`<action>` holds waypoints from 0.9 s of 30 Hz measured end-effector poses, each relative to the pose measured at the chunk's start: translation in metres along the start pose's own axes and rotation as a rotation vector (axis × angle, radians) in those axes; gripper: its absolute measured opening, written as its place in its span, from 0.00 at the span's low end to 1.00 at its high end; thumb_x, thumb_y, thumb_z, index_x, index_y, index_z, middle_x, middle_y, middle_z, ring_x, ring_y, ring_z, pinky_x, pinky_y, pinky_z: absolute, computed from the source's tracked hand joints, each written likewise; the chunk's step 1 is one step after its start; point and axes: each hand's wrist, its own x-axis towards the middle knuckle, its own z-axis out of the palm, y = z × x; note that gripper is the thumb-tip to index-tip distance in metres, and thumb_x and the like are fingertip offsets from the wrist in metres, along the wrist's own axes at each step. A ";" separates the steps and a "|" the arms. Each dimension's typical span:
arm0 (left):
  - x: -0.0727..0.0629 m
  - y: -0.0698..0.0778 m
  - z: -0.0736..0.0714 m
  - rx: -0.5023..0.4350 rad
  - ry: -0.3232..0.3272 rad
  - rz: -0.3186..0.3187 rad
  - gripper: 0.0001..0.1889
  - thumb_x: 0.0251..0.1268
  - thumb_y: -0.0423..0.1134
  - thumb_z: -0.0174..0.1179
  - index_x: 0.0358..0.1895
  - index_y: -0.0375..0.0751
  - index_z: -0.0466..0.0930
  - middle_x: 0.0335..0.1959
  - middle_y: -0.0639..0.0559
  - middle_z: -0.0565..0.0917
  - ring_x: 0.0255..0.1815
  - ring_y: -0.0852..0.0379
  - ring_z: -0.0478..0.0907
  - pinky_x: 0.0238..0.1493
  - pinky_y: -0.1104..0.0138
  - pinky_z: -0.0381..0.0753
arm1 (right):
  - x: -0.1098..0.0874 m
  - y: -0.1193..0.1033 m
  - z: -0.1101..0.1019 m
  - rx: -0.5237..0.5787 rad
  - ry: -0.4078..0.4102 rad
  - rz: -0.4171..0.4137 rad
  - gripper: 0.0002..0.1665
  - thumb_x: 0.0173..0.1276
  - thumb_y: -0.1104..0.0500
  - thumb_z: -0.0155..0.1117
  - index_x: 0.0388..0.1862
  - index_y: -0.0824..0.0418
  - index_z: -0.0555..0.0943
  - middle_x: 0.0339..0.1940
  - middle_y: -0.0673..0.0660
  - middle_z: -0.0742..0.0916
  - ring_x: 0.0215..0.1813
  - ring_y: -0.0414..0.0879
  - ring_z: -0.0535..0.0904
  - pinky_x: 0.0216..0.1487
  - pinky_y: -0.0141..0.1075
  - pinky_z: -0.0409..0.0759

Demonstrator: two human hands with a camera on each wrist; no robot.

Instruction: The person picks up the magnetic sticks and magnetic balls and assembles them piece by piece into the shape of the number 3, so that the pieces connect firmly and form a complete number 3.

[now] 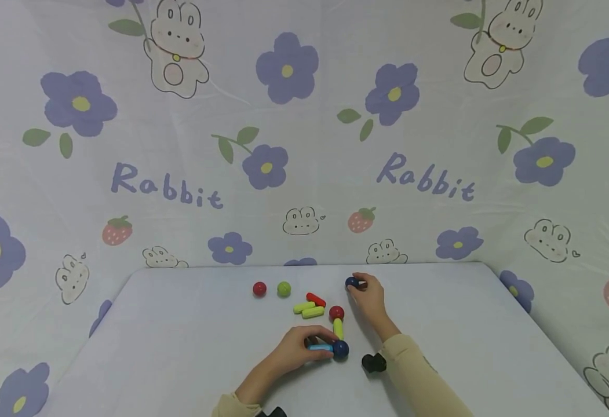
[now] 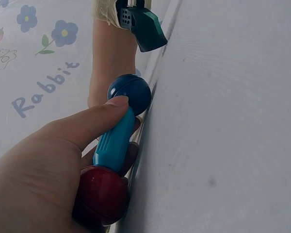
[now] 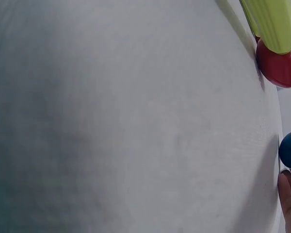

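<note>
Nearest the camera, a cream sleeve (image 1: 235,406) is seen on the left arm, with a black device (image 1: 275,412) just beside it. Over the bench (image 1: 168,347), well in from its left and right edges, a blue stick (image 1: 321,347) is gripped between thumb and fingers by the left hand (image 1: 295,347). The stick is tipped with a blue ball (image 1: 341,349) at the fingertips and a red ball (image 2: 103,194) by the palm. A yellow stick (image 1: 338,328) is pointed from that blue ball toward the far edge, where its end is met by a second red ball (image 1: 336,313); whether its near end is joined cannot be told. Close to the far edge, another blue ball (image 1: 352,283) is pinched by the right hand (image 1: 371,298), and a red piece (image 1: 364,285) is partly hidden there. Farther left, two loose yellow sticks (image 1: 313,313) and a red stick (image 1: 316,299) are grouped; toward the far left corner, a green ball (image 1: 284,289) and a third red ball (image 1: 259,289) are set apart.
</note>
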 end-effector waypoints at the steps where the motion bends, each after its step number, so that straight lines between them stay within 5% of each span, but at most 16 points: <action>1: 0.000 0.000 0.000 -0.001 -0.001 0.000 0.15 0.60 0.45 0.68 0.51 0.59 0.83 0.47 0.62 0.87 0.48 0.70 0.79 0.48 0.74 0.78 | 0.000 0.000 0.000 0.001 0.000 0.004 0.23 0.64 0.65 0.65 0.58 0.68 0.77 0.54 0.67 0.82 0.52 0.57 0.79 0.54 0.48 0.81; 6: -0.001 0.000 0.000 0.002 -0.006 0.006 0.15 0.60 0.45 0.68 0.51 0.60 0.83 0.47 0.64 0.86 0.48 0.70 0.79 0.49 0.74 0.78 | 0.000 0.001 0.000 -0.012 0.006 0.004 0.25 0.64 0.64 0.65 0.60 0.66 0.76 0.56 0.67 0.80 0.54 0.57 0.77 0.55 0.49 0.80; 14: -0.001 0.000 0.001 0.000 -0.005 -0.015 0.15 0.60 0.45 0.68 0.51 0.61 0.82 0.47 0.63 0.86 0.47 0.69 0.79 0.49 0.74 0.78 | 0.001 -0.009 0.007 -0.024 0.066 -0.130 0.22 0.64 0.61 0.68 0.56 0.64 0.79 0.56 0.63 0.77 0.53 0.56 0.74 0.55 0.46 0.77; 20: -0.003 0.003 0.001 -0.021 0.001 -0.016 0.15 0.60 0.44 0.68 0.51 0.58 0.83 0.48 0.59 0.87 0.47 0.68 0.79 0.48 0.74 0.77 | -0.007 -0.022 0.019 0.006 -0.075 -0.197 0.13 0.64 0.59 0.69 0.46 0.63 0.84 0.42 0.59 0.82 0.42 0.50 0.77 0.45 0.33 0.78; 27: -0.002 0.004 0.000 -0.027 0.003 0.004 0.15 0.60 0.43 0.68 0.51 0.57 0.83 0.48 0.58 0.87 0.47 0.69 0.80 0.47 0.74 0.77 | -0.012 -0.031 0.028 -0.016 -0.274 -0.112 0.10 0.63 0.57 0.70 0.41 0.61 0.86 0.36 0.55 0.83 0.36 0.43 0.74 0.34 0.28 0.73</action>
